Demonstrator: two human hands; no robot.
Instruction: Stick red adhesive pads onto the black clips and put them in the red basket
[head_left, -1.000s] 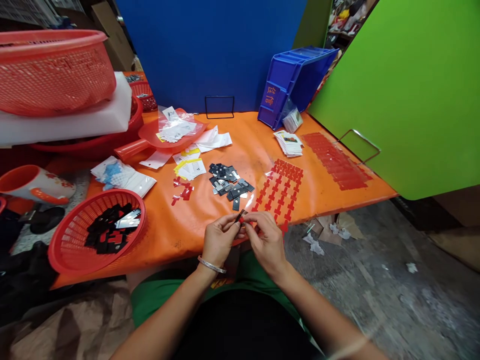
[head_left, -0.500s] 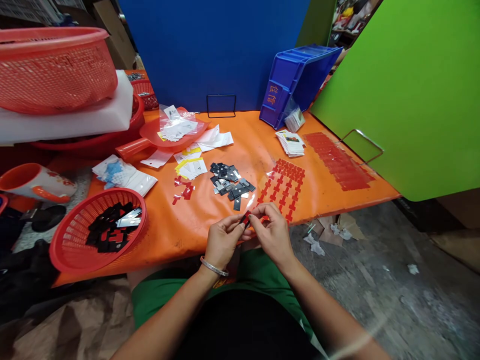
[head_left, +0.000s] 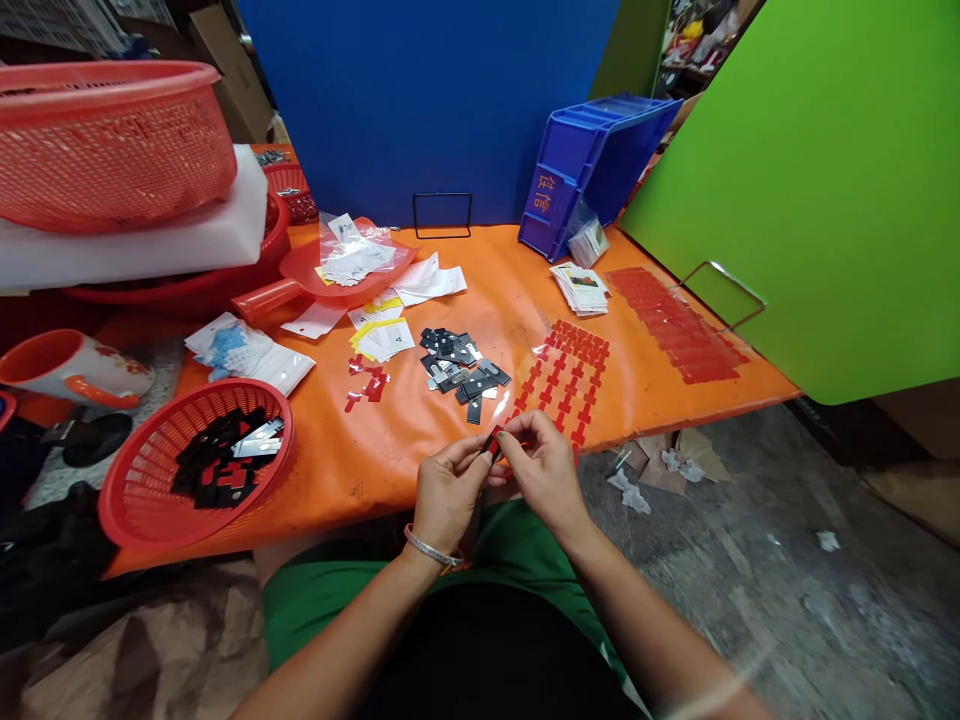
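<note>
My left hand (head_left: pixel 450 487) and my right hand (head_left: pixel 546 470) meet above the table's front edge, both pinching one small black piece with a red part on it (head_left: pixel 493 441). Fingers partly cover that piece. Just beyond my hands lies a pile of black and silver flat pieces (head_left: pixel 461 368). Rows of red cross-shaped pieces (head_left: pixel 559 385) are laid out beside my right hand. A few loose red pieces (head_left: pixel 367 383) lie left of the pile. The red basket (head_left: pixel 112 500) at the left holds black, red and silver pieces.
On the orange table (head_left: pixel 341 460) are a red scoop (head_left: pixel 262 298) with bagged cards, white cards (head_left: pixel 581 290) and a red sheet (head_left: pixel 675 325). A blue bin (head_left: pixel 551 190) stands at the back. Stacked red baskets (head_left: pixel 112 150) and a mug (head_left: pixel 105 370) are at the left.
My hands stay together on the black and red piece. My left wrist has shifted slightly to the right, and the fingers have moved only a little.
</note>
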